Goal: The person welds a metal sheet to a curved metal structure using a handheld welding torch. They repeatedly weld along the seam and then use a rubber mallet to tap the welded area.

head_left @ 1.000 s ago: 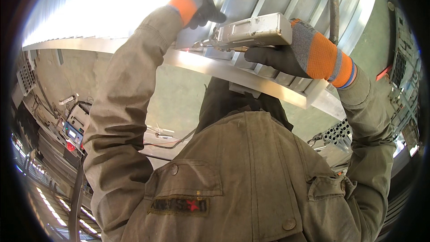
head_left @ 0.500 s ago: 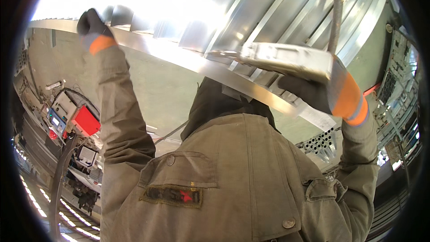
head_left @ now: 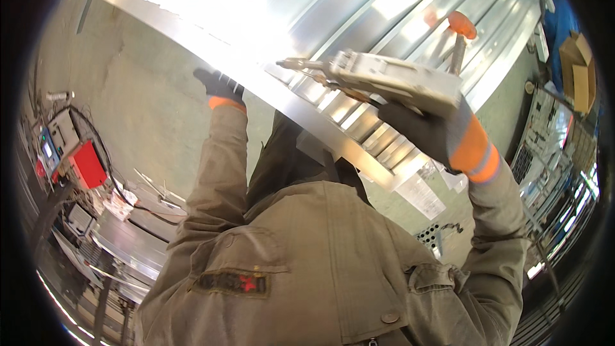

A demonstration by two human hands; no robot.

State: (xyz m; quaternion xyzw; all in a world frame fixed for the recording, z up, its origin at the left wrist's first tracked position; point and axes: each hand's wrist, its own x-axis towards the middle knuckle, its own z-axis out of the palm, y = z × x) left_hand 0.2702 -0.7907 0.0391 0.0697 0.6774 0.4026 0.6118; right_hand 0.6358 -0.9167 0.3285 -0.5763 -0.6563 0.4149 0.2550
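Both my hands wear dark gloves with orange cuffs. In my right hand (head_left: 419,134) is a long whitish-grey hand tool (head_left: 397,77) with a narrow metal nose pointing left, blurred by motion; its exact kind is unclear. The nose is over the bright ribbed metal panel (head_left: 346,9), near its front edge rail (head_left: 282,99). My left hand (head_left: 221,88) is at the rail's near side, fingers apart and no tool in it; whether it touches the rail is unclear. Behind the tool stands an orange-headed, mallet-like thing (head_left: 462,24), its lower handle hidden.
At left on the floor are a red box (head_left: 88,164), a device with a small screen (head_left: 48,147) and cables. A cardboard box (head_left: 578,70) is at the far right. Below the panel's corner lies a perforated metal piece (head_left: 430,237).
My left hand has come down and right, closer to the tool, its fingers less curled. My right hand, still holding the tool, has shifted left. The panel sits differently in view.
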